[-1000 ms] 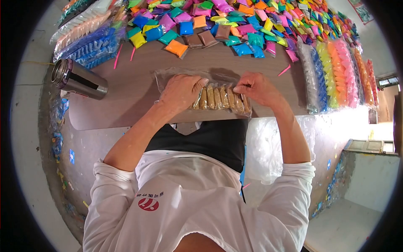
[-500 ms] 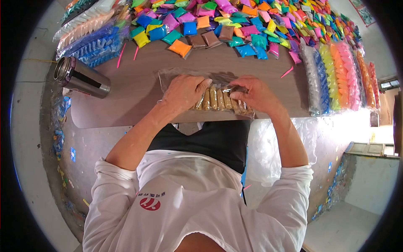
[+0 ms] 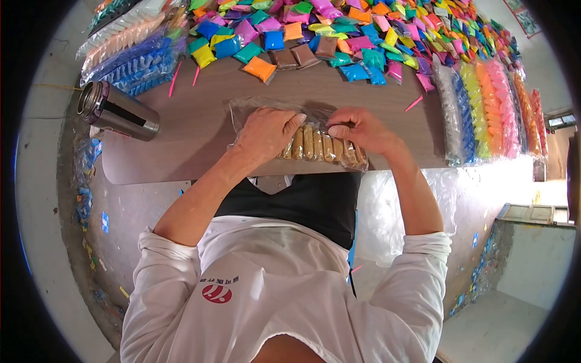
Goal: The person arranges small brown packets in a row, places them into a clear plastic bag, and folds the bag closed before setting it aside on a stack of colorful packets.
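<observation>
A clear plastic bag (image 3: 242,109) lies near the front edge of the table, with a row of tan packets (image 3: 318,145) standing side by side inside it. My left hand (image 3: 266,130) is closed on the bag's left part, thumb pointing right across the row; its other fingers are mostly hidden. At the upper right of the row, my right hand (image 3: 363,129) pinches the film of the bag between thumb and fingers. The right end of the row shows below this hand.
A steel flask (image 3: 121,112) lies tilted at the table's left. Colourful small packets (image 3: 327,36) pile up at the back. Filled bag strips stand at the left (image 3: 133,60) and right (image 3: 484,115). Pink strips (image 3: 414,103) lie on the tabletop (image 3: 200,145).
My right hand has shifted slightly left and drawn its fingers together on the film, uncovering more packets at the right end. My left hand has stayed nearly still.
</observation>
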`<state>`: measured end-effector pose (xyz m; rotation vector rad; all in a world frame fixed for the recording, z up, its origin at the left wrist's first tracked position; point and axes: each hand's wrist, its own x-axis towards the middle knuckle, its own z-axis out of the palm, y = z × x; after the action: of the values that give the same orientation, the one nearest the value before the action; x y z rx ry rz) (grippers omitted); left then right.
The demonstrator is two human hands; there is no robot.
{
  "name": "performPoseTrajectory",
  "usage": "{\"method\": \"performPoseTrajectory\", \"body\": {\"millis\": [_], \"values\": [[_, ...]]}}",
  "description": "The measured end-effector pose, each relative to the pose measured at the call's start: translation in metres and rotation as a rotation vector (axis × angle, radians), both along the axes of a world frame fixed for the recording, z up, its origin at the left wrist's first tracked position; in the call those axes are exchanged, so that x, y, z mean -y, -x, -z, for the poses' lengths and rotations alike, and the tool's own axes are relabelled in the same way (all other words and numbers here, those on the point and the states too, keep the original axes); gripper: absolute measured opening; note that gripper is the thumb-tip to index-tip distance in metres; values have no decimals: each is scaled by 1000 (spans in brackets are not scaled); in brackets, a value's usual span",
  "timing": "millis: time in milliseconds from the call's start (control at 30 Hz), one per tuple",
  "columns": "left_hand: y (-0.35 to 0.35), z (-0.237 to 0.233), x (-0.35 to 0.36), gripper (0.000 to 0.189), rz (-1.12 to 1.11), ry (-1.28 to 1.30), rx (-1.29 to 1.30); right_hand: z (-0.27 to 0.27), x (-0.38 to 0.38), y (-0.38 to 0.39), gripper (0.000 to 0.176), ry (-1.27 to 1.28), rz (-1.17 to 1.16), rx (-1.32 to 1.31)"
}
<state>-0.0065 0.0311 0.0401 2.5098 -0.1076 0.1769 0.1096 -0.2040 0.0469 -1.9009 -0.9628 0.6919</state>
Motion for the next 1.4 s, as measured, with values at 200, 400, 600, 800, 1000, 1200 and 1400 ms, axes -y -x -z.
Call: {"method": "performPoseTrajectory", "body": {"millis": [200, 400, 600, 800, 1000, 1200, 1400], "values": [[1, -2, 0, 42, -18, -12, -38, -22, 15, 3, 22, 140, 168, 2], [2, -1, 2, 43, -18, -18, 10, -12, 16, 2, 22, 88, 193, -134], [4, -3, 4, 44, -24, -14, 9, -16, 16, -1, 26, 132, 89, -74], [4, 1, 3, 44, -28, -30, 4, -19, 14, 3, 28, 206, 65, -46], [4, -2, 5, 43, -18, -51, -9, -19, 8, -1, 29, 206, 113, 141], [2, -3, 3, 45, -24, -1, -42, -17, -22, 33, 27, 117, 128, 631], [-4, -17, -15, 44, -45, 134, -242, -7, -19, 23, 24, 202, 176, 53]]}}
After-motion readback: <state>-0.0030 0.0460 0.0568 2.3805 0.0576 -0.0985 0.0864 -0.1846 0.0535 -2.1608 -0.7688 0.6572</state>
